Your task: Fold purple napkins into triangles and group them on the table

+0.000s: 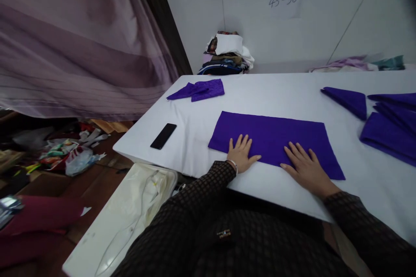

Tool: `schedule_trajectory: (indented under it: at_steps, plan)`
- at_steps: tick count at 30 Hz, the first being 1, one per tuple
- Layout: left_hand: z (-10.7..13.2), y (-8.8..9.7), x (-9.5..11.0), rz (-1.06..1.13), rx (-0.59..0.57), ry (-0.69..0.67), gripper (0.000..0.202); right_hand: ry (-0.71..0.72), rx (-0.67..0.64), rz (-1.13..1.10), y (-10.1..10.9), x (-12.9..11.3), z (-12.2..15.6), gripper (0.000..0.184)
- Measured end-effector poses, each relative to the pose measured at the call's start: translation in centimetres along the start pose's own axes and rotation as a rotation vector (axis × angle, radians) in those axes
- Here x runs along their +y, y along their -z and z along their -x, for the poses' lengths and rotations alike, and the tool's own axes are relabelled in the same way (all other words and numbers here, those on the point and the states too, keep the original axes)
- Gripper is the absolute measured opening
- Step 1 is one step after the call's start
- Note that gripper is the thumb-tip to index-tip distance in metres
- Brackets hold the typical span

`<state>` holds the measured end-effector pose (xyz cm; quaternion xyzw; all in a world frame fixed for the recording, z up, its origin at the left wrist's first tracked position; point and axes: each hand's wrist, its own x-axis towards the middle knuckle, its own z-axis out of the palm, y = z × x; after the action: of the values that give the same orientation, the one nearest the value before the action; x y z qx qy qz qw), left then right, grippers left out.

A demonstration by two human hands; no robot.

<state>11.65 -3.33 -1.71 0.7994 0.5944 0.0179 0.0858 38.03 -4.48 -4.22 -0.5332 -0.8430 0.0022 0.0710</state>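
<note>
A flat rectangle of purple cloth (269, 132) lies on the white-covered table (273, 95) in front of me. My left hand (241, 156) rests palm down on its near edge, left of the middle, with fingers spread. Farther right along the same edge, my right hand (307, 166) also lies flat on the fabric, fingers apart. Neither hand grips anything. The cloth looks smooth, and its near edge runs under both hands.
More purple pieces (344, 100) lie folded at the right, and another purple piece (208, 90) at the back left. A black phone (163, 136) sits near the left edge. Beyond the table stands a clothes pile (227, 54). A pale bin (130, 207) is below left.
</note>
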Motion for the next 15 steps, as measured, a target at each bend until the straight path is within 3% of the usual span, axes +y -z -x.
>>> schedule_trajectory:
  at_steps: [7, 10, 15]
  plan:
    - [2.3, 1.7, -8.2, -0.049, -0.04, 0.327, 0.081, 0.001, -0.004, 0.001, -0.3, 0.2, 0.1, 0.072]
    - [2.7, 2.0, -9.4, -0.075, -0.044, 0.368, 0.08, -0.006, -0.006, -0.002, -0.3, 0.2, 0.0, 0.072]
    - [2.7, 1.9, -9.3, -0.075, -0.053, 0.368, 0.083, -0.006, 0.002, -0.028, -0.1, -0.1, -0.1, 0.072]
